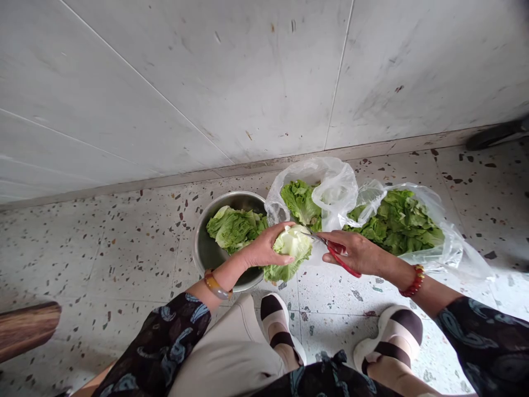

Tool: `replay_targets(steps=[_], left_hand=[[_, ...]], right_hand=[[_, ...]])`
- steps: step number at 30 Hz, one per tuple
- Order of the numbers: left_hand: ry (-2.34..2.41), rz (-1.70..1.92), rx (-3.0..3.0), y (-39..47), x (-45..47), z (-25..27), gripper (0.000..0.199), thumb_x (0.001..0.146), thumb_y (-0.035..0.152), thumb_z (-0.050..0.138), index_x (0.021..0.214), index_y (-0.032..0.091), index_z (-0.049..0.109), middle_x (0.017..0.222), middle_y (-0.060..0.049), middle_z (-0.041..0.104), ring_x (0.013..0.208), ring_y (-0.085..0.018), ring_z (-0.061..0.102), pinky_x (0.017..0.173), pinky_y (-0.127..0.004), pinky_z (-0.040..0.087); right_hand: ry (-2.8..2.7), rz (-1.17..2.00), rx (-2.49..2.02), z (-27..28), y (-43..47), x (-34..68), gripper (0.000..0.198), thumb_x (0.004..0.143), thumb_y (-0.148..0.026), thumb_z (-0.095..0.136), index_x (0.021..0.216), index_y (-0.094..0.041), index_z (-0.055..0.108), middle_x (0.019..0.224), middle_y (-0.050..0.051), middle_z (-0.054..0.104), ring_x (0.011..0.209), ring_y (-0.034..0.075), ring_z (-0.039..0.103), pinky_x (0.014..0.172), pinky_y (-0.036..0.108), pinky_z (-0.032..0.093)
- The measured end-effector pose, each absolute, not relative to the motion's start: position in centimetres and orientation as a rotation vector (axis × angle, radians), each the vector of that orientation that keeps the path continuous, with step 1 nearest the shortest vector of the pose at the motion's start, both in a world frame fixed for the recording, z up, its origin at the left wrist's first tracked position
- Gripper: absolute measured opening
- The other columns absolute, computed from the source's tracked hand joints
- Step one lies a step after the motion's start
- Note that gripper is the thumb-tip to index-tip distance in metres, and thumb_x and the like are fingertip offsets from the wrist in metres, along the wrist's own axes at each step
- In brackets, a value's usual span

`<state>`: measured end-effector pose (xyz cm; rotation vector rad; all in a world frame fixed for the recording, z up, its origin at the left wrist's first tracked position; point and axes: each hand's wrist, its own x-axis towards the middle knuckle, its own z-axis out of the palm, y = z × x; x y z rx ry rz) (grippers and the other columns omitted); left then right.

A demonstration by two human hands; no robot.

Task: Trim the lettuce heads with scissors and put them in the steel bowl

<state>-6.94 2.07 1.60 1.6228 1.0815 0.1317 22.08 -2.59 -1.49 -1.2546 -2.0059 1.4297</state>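
Note:
My left hand (266, 246) is closed round a head of lettuce (293, 245), its pale base turned up and toward the right. In my right hand (351, 251) is a pair of scissors with red handles (346, 263); the blades point left and their tips meet the lettuce's pale base. Whether the blades are apart is too small to tell. Behind my left hand stands a steel basin (201, 242) with green lettuce leaves (235, 226) in it. Beyond the scissors, a clear plastic bag (336, 184) holds more lettuce (301, 201).
Farther right, another clear plastic bag (450, 251) lies open with loose green leaves (407, 223). A grey wall (248, 82) rises behind the speckled floor (136, 248). A brown wooden piece (28, 328) juts in at the left. My shoes (276, 320) are just below the work.

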Motion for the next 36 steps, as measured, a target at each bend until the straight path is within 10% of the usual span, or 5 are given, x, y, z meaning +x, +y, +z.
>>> replay_targets(steps=[15, 22, 29, 36], left_hand=[[1.01, 0.167, 1.705, 1.6, -6.7, 1.4, 0.08, 0.064, 0.027, 0.082, 0.14, 0.018, 0.059, 0.14, -0.014, 0.066, 0.127, -0.034, 0.063, 0.114, -0.048, 0.047], [1.088, 0.185, 1.684, 1.9, -7.6, 1.8, 0.081, 0.064, 0.026, 0.084, 0.141, 0.022, 0.058, 0.145, -0.014, 0.062, 0.132, -0.035, 0.059, 0.114, -0.05, 0.047], [1.253, 0.395, 1.134, 1.5, -9.9, 1.0, 0.09, 0.065, 0.041, 0.093, 0.144, 0.019, 0.056, 0.135, -0.013, 0.068, 0.127, -0.035, 0.061, 0.109, -0.047, 0.05], [1.153, 0.504, 0.87, 0.8, -9.3, 1.5, 0.1, 0.061, 0.044, 0.096, 0.149, 0.022, 0.053, 0.136, -0.013, 0.07, 0.126, -0.035, 0.065, 0.106, -0.048, 0.053]], right_hand=[[-1.974, 1.368, -1.244, -1.5, -3.1, 21.1, 0.051, 0.098, -0.066, 0.06, 0.101, -0.019, 0.08, 0.066, 0.001, 0.062, 0.06, 0.013, 0.052, 0.062, 0.026, 0.047], [-1.379, 1.852, -1.421, -3.3, -5.4, 20.8, 0.075, 0.092, -0.077, 0.055, 0.128, -0.013, 0.068, 0.067, -0.002, 0.058, 0.053, 0.014, 0.055, 0.051, 0.027, 0.051], [-2.277, 1.613, -1.635, -9.5, -12.2, 20.2, 0.058, 0.093, -0.042, 0.069, 0.147, -0.023, 0.059, 0.108, 0.012, 0.079, 0.1, 0.029, 0.074, 0.094, 0.045, 0.054], [-2.679, 1.343, -1.689, -14.7, -13.2, 19.0, 0.073, 0.087, -0.01, 0.066, 0.158, -0.018, 0.05, 0.147, 0.022, 0.063, 0.135, 0.033, 0.062, 0.113, 0.043, 0.048]])
